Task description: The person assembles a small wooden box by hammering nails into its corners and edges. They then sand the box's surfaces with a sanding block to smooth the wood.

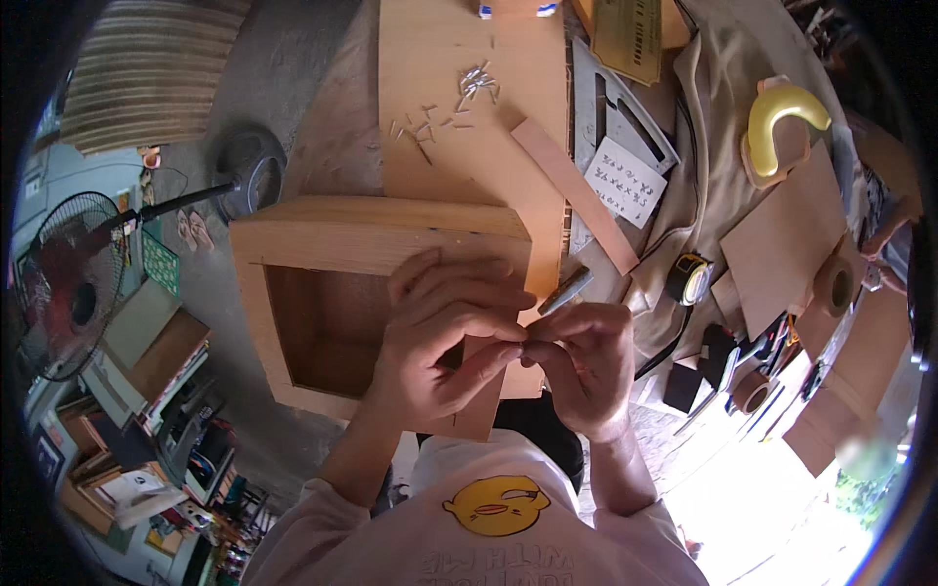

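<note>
In front of my chest, the fingertips of my left hand and my right hand meet in a pinch. Whatever lies between them is too small and hidden to name. Under my left hand a thin wooden strip shows, with a dark mark near its lower end; what supports it cannot be seen. Behind and left of it sits a wooden box with a rectangular opening toward me. Just beyond my right fingers lies a grey pointed tool. Loose nails or screws are scattered on a tan board farther back.
Right of the board lie a flat wooden strip, a handwritten paper, a tape measure, a curved yellow object and a tape roll. A standing fan is at the left, near cluttered shelves.
</note>
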The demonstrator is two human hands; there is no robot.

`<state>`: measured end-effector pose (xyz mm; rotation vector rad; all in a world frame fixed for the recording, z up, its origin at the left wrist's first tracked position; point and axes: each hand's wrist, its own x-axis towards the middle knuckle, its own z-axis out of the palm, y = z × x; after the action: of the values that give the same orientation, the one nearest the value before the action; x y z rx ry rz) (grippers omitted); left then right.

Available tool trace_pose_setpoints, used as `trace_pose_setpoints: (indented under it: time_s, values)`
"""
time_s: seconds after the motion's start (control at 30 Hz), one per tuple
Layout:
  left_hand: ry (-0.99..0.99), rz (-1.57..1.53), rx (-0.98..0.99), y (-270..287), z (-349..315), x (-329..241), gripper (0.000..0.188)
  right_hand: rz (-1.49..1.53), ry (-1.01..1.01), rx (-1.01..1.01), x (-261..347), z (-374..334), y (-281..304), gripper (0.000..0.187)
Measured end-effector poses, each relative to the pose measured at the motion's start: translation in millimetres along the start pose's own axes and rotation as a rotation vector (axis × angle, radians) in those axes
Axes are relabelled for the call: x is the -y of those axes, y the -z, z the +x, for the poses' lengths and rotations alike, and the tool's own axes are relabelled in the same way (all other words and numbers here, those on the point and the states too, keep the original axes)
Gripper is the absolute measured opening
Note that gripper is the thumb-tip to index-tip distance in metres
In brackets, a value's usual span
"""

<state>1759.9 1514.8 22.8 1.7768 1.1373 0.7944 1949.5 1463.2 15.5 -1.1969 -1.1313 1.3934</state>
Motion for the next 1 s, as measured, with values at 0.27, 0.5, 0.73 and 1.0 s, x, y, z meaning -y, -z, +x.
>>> trace_pose_setpoints:
  time_s: [0.27, 0.5, 0.73, 1.0]
  values:
    - [-0.086, 0.056, -0.158, -10.9, 1.4, 8.7, 0.015, -0.124, 0.007, -0.107, -11.3, -4.5, 7.7, 0.036]
    - [-0.112, 0.263, -0.334, -31.2, 7.9, 15.5, 0.014, -0.978, -0.078, -0.279, -51.5, -62.2, 48.7, 0.036]
    - [-0.062, 0.32, -0.351, -29.4, 9.2, 11.6, 0.013, -1.202, -0.268, -0.226, -78.9, -87.2, 58.0, 0.047]
    - [-0.079, 0.504, -0.297, -27.8, 13.2, 8.0, 0.017, -1.2, -0.258, -0.237, -86.0, -87.7, 61.1, 0.036]
